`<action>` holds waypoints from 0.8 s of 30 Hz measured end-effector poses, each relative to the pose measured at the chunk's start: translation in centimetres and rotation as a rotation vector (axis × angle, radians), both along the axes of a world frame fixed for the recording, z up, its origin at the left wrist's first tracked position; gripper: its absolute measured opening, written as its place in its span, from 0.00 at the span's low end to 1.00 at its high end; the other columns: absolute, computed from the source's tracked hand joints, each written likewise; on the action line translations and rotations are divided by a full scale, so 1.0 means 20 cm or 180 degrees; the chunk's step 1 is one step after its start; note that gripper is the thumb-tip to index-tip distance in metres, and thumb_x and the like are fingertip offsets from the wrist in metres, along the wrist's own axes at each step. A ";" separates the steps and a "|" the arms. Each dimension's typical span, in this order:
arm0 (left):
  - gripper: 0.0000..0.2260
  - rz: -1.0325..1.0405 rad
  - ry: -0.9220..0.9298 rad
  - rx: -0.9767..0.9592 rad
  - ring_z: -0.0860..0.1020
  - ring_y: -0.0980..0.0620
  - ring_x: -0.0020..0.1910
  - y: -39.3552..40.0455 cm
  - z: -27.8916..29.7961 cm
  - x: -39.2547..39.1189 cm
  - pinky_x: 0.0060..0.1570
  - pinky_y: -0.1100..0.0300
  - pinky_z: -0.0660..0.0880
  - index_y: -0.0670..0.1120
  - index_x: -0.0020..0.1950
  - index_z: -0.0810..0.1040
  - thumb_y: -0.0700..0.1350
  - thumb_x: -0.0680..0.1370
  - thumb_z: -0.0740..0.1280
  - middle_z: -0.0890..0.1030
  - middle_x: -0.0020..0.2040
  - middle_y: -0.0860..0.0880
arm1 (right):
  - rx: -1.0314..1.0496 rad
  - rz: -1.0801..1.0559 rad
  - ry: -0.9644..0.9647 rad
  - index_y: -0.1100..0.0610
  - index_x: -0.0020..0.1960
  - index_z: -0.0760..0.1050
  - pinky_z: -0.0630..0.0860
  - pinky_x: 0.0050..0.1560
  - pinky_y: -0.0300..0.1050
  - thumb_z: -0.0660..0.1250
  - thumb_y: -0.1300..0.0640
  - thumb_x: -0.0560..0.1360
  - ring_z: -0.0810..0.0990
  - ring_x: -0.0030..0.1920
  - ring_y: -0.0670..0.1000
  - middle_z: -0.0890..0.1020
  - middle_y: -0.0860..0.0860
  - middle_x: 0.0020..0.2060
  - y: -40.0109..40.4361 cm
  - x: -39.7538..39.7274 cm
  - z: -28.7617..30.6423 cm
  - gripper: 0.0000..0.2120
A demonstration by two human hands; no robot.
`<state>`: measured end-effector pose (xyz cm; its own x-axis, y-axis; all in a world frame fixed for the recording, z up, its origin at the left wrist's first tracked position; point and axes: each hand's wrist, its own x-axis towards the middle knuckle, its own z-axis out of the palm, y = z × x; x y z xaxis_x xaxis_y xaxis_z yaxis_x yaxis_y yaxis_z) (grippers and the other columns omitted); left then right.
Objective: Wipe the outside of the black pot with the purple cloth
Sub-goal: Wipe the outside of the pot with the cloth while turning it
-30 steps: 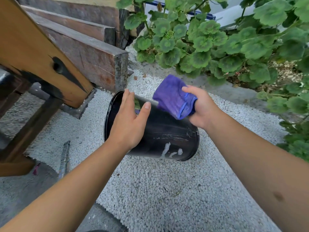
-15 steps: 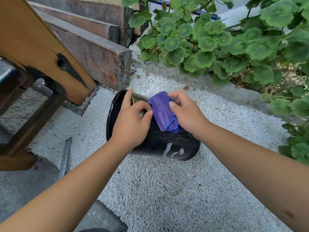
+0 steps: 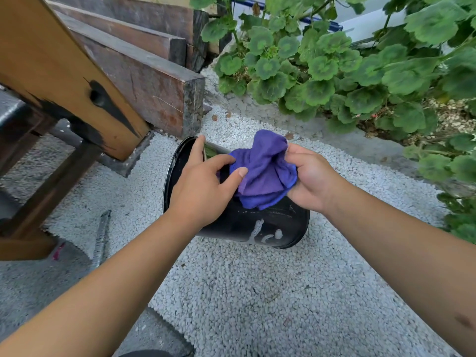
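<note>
The black pot (image 3: pixel 260 228) lies on its side on white gravel, its open mouth facing left, with whitish smears low on its wall. The purple cloth (image 3: pixel 265 173) is bunched up above the pot's upper side. My right hand (image 3: pixel 311 176) grips the cloth's right part. My left hand (image 3: pixel 203 184) pinches the cloth's left edge between thumb and fingers, while its index finger reaches up to the pot's rim.
A slanted wooden beam (image 3: pixel 56 81) and stacked dark timbers (image 3: pixel 154 81) stand at the left. Green leafy plants (image 3: pixel 347 73) fill the top right over a concrete kerb. A metal rod (image 3: pixel 101 235) lies on the ground at the lower left.
My right hand brought the cloth down from beyond the pot to its upper side. My left hand left the pot's wall and took hold of the cloth's left edge; the cloth now stands more bunched.
</note>
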<state>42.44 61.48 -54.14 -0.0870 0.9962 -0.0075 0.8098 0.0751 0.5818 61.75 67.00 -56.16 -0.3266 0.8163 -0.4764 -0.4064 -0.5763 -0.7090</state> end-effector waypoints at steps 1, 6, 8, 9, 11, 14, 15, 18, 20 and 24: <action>0.21 0.0020 0.0054 -0.0017 0.64 0.59 0.70 0.00 0.00 0.01 0.57 0.62 0.65 0.61 0.60 0.78 0.68 0.70 0.64 0.52 0.80 0.50 | -0.0088 0.0026 0.0057 0.67 0.64 0.70 0.72 0.65 0.60 0.56 0.61 0.82 0.77 0.60 0.63 0.76 0.68 0.62 0.00 0.01 0.00 0.15; 0.30 0.0031 0.0542 -0.0031 0.66 0.48 0.73 -0.01 0.01 0.06 0.59 0.49 0.72 0.62 0.60 0.76 0.74 0.62 0.63 0.53 0.80 0.50 | 0.0470 0.0719 -0.0960 0.54 0.61 0.72 0.79 0.54 0.51 0.70 0.30 0.63 0.83 0.54 0.56 0.83 0.55 0.54 0.02 -0.04 0.07 0.37; 0.30 0.0042 0.0619 -0.0027 0.67 0.47 0.72 -0.01 0.01 0.07 0.58 0.49 0.72 0.62 0.60 0.75 0.74 0.62 0.64 0.54 0.80 0.50 | 0.1025 0.1014 -0.1949 0.47 0.60 0.70 0.79 0.44 0.48 0.75 0.38 0.60 0.84 0.47 0.54 0.83 0.52 0.49 0.00 -0.07 0.07 0.32; 0.30 0.0042 0.0613 -0.0029 0.67 0.47 0.72 -0.01 0.01 0.07 0.58 0.49 0.73 0.62 0.61 0.75 0.73 0.62 0.64 0.54 0.80 0.50 | 0.1160 0.0958 -0.2284 0.47 0.58 0.71 0.79 0.42 0.46 0.75 0.46 0.63 0.83 0.44 0.52 0.83 0.51 0.46 0.00 -0.08 0.05 0.26; 0.28 0.0057 0.0568 -0.0038 0.66 0.48 0.73 0.00 0.01 0.05 0.59 0.48 0.73 0.62 0.61 0.76 0.71 0.64 0.67 0.53 0.80 0.51 | 0.0949 0.0431 -0.2204 0.54 0.48 0.73 0.74 0.35 0.43 0.68 0.61 0.69 0.79 0.36 0.51 0.81 0.50 0.36 0.01 -0.08 0.02 0.09; 0.26 0.0092 0.0519 -0.0065 0.66 0.48 0.73 0.01 0.01 0.01 0.58 0.50 0.72 0.62 0.62 0.76 0.67 0.66 0.70 0.53 0.80 0.53 | -0.0312 0.0090 -0.0625 0.61 0.44 0.70 0.75 0.37 0.43 0.57 0.69 0.72 0.76 0.35 0.54 0.76 0.55 0.31 0.05 0.01 0.01 0.06; 0.25 0.0087 0.0504 -0.0077 0.66 0.48 0.73 0.00 0.01 0.01 0.58 0.51 0.72 0.62 0.62 0.75 0.67 0.67 0.70 0.52 0.80 0.53 | -0.0474 0.0084 -0.0163 0.62 0.47 0.72 0.79 0.45 0.47 0.56 0.68 0.71 0.78 0.40 0.56 0.77 0.57 0.36 0.06 0.07 0.02 0.08; 0.27 0.0075 0.0456 -0.0109 0.65 0.49 0.73 0.00 0.00 0.00 0.58 0.51 0.71 0.60 0.65 0.72 0.70 0.69 0.64 0.51 0.80 0.54 | -0.0298 -0.0262 0.0548 0.62 0.50 0.77 0.80 0.51 0.51 0.59 0.63 0.64 0.83 0.49 0.58 0.83 0.58 0.45 0.12 0.22 0.10 0.15; 0.33 0.0101 0.0297 -0.0097 0.61 0.51 0.75 0.00 0.00 0.01 0.63 0.50 0.67 0.58 0.71 0.66 0.72 0.71 0.55 0.51 0.80 0.55 | -0.0074 -0.0507 0.0636 0.60 0.54 0.76 0.78 0.56 0.53 0.61 0.60 0.65 0.82 0.54 0.58 0.83 0.56 0.51 0.16 0.30 0.16 0.18; 0.38 0.0142 -0.0388 -0.0041 0.50 0.59 0.77 -0.01 -0.02 0.02 0.68 0.62 0.50 0.52 0.79 0.53 0.71 0.73 0.45 0.51 0.80 0.55 | 0.0467 -0.0294 -0.0336 0.60 0.47 0.74 0.71 0.40 0.51 0.58 0.58 0.70 0.80 0.44 0.63 0.81 0.59 0.46 0.12 0.23 0.24 0.10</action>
<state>42.76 61.37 -54.61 -0.1287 0.9911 -0.0334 0.7288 0.1174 0.6745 66.39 69.39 -51.31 -0.2017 0.9037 -0.3777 -0.3716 -0.4274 -0.8241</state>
